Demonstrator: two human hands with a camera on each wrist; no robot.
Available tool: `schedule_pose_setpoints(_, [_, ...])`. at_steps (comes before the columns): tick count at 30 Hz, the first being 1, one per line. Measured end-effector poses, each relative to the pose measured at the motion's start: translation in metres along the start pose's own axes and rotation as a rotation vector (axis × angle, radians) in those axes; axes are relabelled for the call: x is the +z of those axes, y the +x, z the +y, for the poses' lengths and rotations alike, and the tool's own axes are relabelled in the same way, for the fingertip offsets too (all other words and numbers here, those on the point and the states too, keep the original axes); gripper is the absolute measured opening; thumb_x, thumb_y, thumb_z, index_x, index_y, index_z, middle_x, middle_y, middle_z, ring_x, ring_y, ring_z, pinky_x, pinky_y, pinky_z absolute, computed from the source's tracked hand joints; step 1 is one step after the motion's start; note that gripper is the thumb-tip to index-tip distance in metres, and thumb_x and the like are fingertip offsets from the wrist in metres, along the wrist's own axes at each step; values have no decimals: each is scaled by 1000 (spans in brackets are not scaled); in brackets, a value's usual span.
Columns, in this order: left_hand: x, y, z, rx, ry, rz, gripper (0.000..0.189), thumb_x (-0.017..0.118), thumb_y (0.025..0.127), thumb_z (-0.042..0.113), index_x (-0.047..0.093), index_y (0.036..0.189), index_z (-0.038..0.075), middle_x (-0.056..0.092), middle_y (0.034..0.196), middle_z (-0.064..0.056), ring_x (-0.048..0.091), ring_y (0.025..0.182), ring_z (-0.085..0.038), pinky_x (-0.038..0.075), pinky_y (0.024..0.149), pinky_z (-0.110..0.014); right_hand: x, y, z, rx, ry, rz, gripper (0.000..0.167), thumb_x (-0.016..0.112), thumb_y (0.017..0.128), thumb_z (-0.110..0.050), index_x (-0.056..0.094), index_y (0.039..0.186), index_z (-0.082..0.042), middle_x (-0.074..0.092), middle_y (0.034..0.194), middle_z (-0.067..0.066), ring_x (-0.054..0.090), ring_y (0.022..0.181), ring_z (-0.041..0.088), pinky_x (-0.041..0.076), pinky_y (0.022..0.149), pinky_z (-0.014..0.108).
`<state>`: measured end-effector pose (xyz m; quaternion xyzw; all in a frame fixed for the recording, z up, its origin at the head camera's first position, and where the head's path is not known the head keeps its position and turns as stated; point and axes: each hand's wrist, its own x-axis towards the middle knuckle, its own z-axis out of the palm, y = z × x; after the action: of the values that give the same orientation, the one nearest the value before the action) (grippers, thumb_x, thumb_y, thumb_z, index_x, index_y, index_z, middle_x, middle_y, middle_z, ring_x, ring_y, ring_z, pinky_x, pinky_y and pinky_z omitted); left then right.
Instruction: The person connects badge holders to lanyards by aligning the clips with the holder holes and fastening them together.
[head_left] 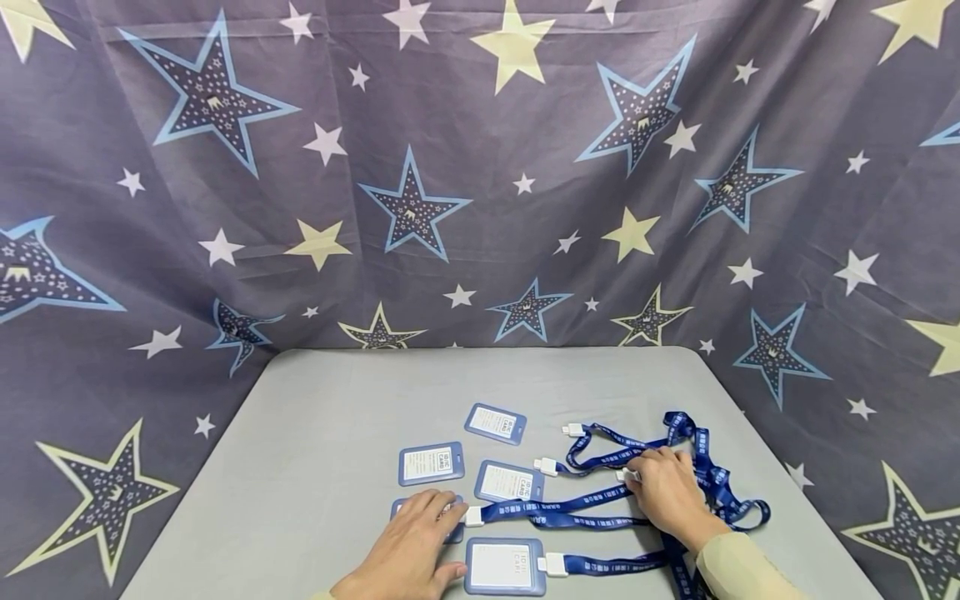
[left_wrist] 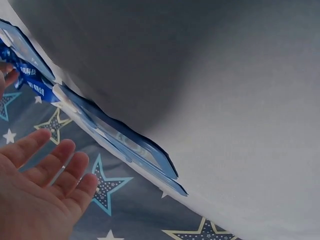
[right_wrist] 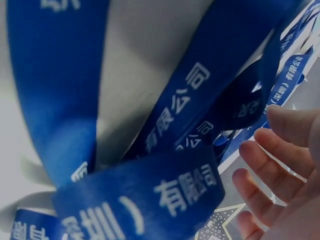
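My left hand [head_left: 416,546] rests with relaxed fingers over a blue-edged badge holder [head_left: 457,533], covering much of it. Beside its thumb lies another badge holder [head_left: 505,590], with the white clip [head_left: 556,565] of a blue lanyard [head_left: 611,565] at its right edge. A second white clip [head_left: 474,517] lies by the left fingertips. My right hand [head_left: 671,493] is over the heap of blue lanyards [head_left: 720,492], near a third clip [head_left: 627,475]. In the right wrist view its fingers [right_wrist: 270,167] are loosely bent, with nothing visible between them.
More badge holders lie farther back: one at the rear [head_left: 495,423], one at left [head_left: 431,463], and one in the middle [head_left: 508,479] partly under a lanyard strap. Two lanyard clips [head_left: 546,467] point left. A star-patterned curtain [head_left: 480,167] hangs behind the grey table [head_left: 300,433].
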<state>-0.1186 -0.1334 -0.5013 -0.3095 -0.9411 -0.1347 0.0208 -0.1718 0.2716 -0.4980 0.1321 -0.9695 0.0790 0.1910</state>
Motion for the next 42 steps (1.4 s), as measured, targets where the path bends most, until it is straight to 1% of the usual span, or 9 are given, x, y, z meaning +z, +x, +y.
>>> schedule_pose_setpoints(3, [0, 0, 0, -1, -1, -7, 74, 75, 88, 51, 55, 147, 10, 54, 147, -8, 45, 138, -33, 36, 116, -57, 2, 1, 2, -2, -7, -2, 8, 83, 81, -9, 76, 82, -14, 73, 88, 3, 60, 83, 29, 39, 76, 47])
schedule_pose_setpoints(7, [0, 0, 1, 1, 3, -5, 74, 76, 88, 51, 56, 146, 10, 55, 146, -8, 45, 137, -33, 37, 115, -57, 5, 2, 4, -30, -17, 0, 23, 82, 77, -4, 67, 70, -20, 69, 82, -2, 58, 79, 25, 37, 74, 45])
schedule_pose_setpoints(10, [1, 1, 0, 8, 11, 8, 74, 76, 87, 51, 56, 146, 10, 56, 144, -8, 47, 135, -32, 38, 114, -56, 7, 3, 6, -43, -24, 0, 30, 82, 75, -2, 61, 66, -22, 66, 77, -5, 55, 76, 23, 36, 72, 44])
schedule_pose_setpoints(14, [3, 1, -1, 18, 14, 22, 73, 77, 87, 50, 57, 145, 10, 57, 142, -7, 48, 133, -30, 39, 114, -55, 9, 4, 8, -39, -36, -13, 27, 83, 75, -4, 63, 67, -20, 66, 77, -4, 55, 77, 24, 37, 73, 46])
schedule_pose_setpoints(19, [4, 1, -2, 23, 17, 24, 73, 77, 87, 50, 57, 145, 10, 57, 142, -8, 48, 132, -30, 40, 113, -55, 11, 6, 9, -28, -51, -48, 17, 85, 76, -7, 70, 75, -16, 70, 83, 1, 59, 83, 28, 39, 75, 48])
schedule_pose_setpoints(25, [5, 0, -2, 21, 16, 20, 74, 77, 87, 49, 56, 146, 9, 56, 144, -9, 48, 134, -31, 40, 113, -56, 10, 8, 11, -40, -59, -60, 16, 84, 75, -5, 72, 80, -14, 72, 87, 3, 60, 85, 30, 40, 75, 47])
schedule_pose_setpoints(30, [6, 1, -3, 30, 24, 29, 74, 77, 87, 49, 57, 145, 9, 56, 143, -10, 48, 134, -31, 39, 114, -55, 11, 10, 12, -32, -63, -91, 14, 81, 77, -4, 73, 83, -14, 73, 90, 4, 61, 87, 30, 39, 77, 49])
schedule_pose_setpoints(36, [4, 1, -3, 25, 20, 14, 73, 76, 88, 48, 56, 146, 9, 55, 145, -9, 46, 135, -32, 39, 114, -55, 11, 11, 12, -29, -74, -112, 13, 77, 78, -1, 72, 82, -13, 73, 89, 4, 61, 86, 30, 39, 78, 48])
schedule_pose_setpoints(42, [4, 1, -3, 25, 20, 8, 73, 76, 88, 48, 55, 146, 9, 55, 145, -10, 46, 136, -32, 38, 114, -56, 11, 10, 12, -33, -78, -113, 19, 76, 76, 1, 66, 74, -15, 67, 81, 1, 58, 83, 28, 38, 77, 48])
